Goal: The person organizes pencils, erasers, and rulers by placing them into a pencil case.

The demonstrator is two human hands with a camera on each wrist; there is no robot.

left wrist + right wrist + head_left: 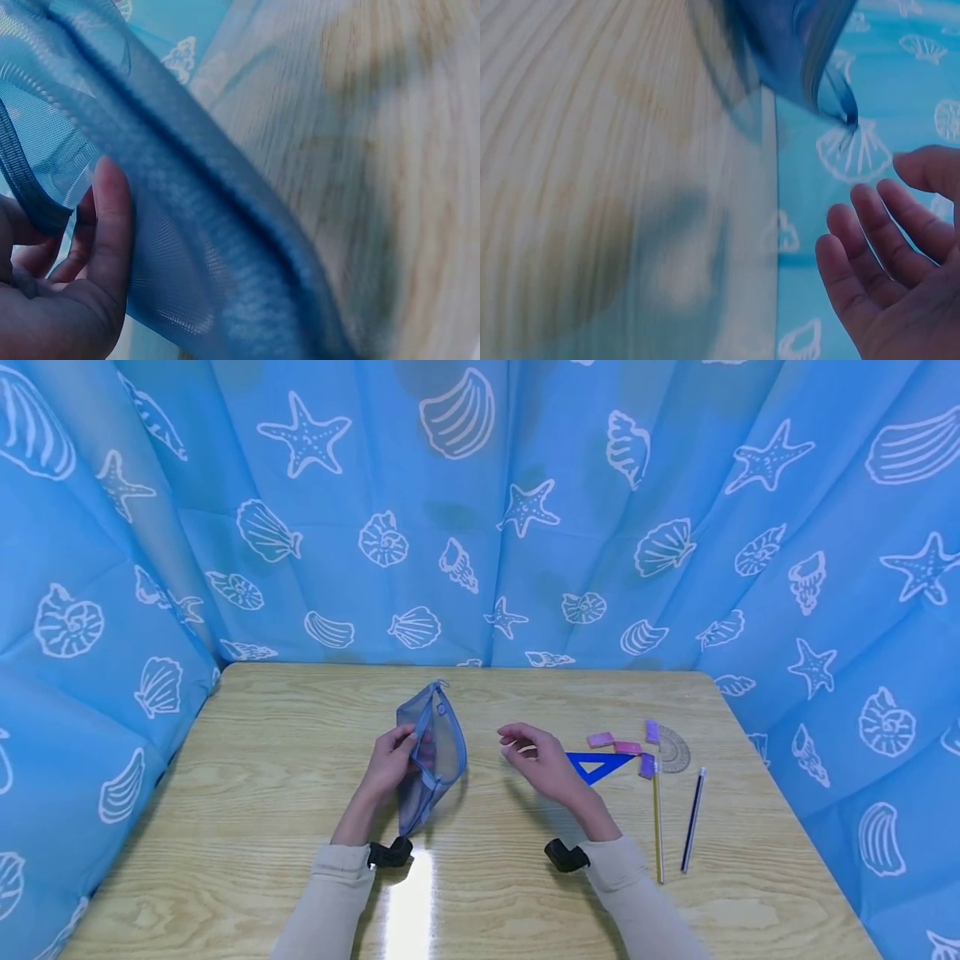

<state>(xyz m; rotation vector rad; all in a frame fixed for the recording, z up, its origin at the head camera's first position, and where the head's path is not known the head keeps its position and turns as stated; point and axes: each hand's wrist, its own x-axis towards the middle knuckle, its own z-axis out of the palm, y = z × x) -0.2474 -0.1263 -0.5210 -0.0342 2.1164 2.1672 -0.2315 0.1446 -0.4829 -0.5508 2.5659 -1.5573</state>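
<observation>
A blue-grey mesh zip pouch is held up over the table with its mouth gaping open. My left hand grips one side of it near the opening. Some fingers show dimly through the mesh. Close up in the left wrist view, the left thumb and fingers pinch the pouch's mesh wall. My right hand hovers to the right of the pouch, apart from it, with loosely bent fingers and nothing in them. The right wrist view shows that hand with its fingers spread a little, below the pouch's zipper end.
Right of my right hand lie a blue set square, a clear protractor and several pink and purple erasers. A yellow pencil and a dark pencil lie nearer me. Blue shell-print curtains enclose the wooden table.
</observation>
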